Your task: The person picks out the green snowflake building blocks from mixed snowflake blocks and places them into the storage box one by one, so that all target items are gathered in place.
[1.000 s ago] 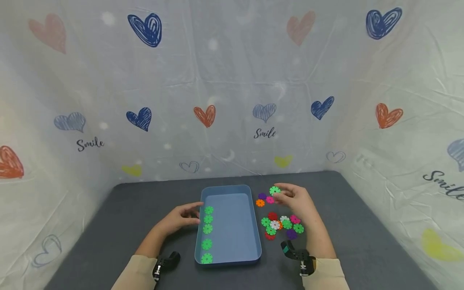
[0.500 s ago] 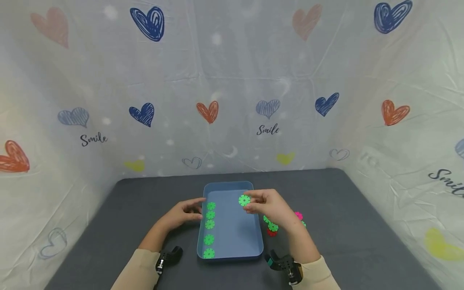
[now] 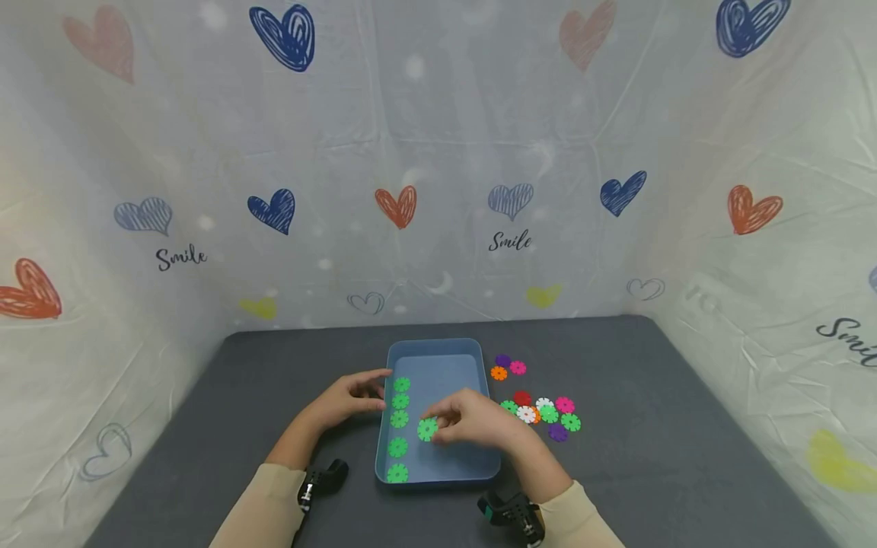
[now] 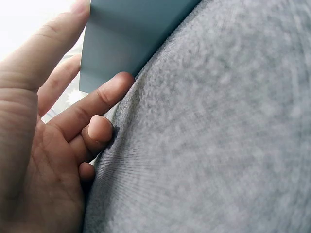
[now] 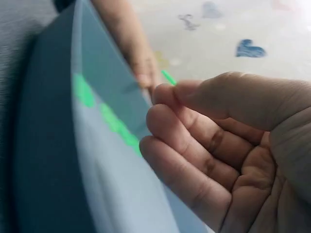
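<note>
A blue tray lies on the dark tabletop, with several green notched discs in a column along its left side. Over the tray, my right hand pinches a green notched disc between thumb and fingertips. In the right wrist view this disc appears edge-on at the fingertips. My left hand rests its fingertips against the outside of the tray's left wall, fingers loosely extended. The left wrist view shows the thumb and fingers close to the tray wall.
Right of the tray lies a mixed pile of notched discs in green, white, red, pink, orange and purple. Farther back is a small group of purple, pink and orange discs. A heart-printed curtain hangs behind the table.
My right hand has carried the green disc leftward from above the loose discs, across the tray's right rim and toward the column. My left hand keeps its place at the tray.
</note>
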A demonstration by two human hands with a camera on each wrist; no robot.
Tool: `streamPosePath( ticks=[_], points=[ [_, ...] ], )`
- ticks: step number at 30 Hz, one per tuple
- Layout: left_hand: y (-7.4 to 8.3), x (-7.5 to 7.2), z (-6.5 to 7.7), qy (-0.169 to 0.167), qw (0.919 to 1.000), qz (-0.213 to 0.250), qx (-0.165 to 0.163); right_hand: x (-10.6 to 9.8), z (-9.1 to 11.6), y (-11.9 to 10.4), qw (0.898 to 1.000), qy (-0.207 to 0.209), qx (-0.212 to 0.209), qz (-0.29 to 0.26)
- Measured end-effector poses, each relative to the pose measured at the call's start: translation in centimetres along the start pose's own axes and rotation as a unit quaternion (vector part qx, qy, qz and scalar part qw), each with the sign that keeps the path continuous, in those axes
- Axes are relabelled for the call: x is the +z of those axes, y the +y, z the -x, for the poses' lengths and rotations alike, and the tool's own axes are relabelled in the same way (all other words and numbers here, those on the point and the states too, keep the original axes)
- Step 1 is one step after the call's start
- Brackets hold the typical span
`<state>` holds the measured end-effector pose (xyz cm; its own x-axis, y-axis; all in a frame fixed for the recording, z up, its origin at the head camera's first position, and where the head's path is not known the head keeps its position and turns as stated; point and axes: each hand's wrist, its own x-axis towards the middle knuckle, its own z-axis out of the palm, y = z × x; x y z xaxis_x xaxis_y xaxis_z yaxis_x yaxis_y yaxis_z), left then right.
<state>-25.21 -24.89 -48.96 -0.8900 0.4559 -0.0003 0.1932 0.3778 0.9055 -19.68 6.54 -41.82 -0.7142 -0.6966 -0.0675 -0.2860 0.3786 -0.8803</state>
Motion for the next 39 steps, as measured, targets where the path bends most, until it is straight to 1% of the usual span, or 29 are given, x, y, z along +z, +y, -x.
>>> streamPosePath(
  ticks=[4,7,10,13,19,24,27,32,34,39],
  points=[
    [0.1,-0.1,-0.1,0.000,1.0000,-0.003,0.005,1.3,-0.7,0.4,0.998,-0.031,-0.004,0.050],
    [0.1,-0.1,-0.1,-0.003,1.0000,-0.004,0.005,2.2,-0.8,0.7,0.996,-0.057,0.014,0.069],
    [0.1,-0.1,-0.2,-0.007,0.9999,-0.003,0.009,2.8,-0.8,0.8,0.994,-0.072,0.035,0.077],
    [0.4,-0.2,-0.3,-0.007,0.9999,-0.001,0.010,3.0,-0.8,0.6,0.993,-0.070,0.045,0.088],
    [0.5,-0.3,-0.3,-0.010,0.9999,0.003,0.013,3.1,-0.6,0.0,0.990,-0.067,0.042,0.119],
    [0.2,-0.2,-0.1,-0.008,0.9999,0.000,0.012,2.5,-0.3,-0.4,0.991,-0.070,0.044,0.104],
    [0.0,-0.1,0.0,-0.007,0.9999,-0.001,0.013,1.5,0.0,-0.6,0.993,-0.044,0.038,0.103],
    [0.1,0.0,0.0,-0.005,0.9999,0.002,0.009,-1.0,0.8,-0.5,0.992,0.043,0.023,0.118],
    [0.0,0.0,0.0,-0.004,1.0000,0.002,0.004,-2.0,1.3,-0.1,0.992,0.071,0.025,0.106],
    [-0.1,0.0,0.0,-0.008,0.9999,0.007,0.007,-4.4,2.6,1.6,0.988,0.131,0.037,0.073]
  ],
)
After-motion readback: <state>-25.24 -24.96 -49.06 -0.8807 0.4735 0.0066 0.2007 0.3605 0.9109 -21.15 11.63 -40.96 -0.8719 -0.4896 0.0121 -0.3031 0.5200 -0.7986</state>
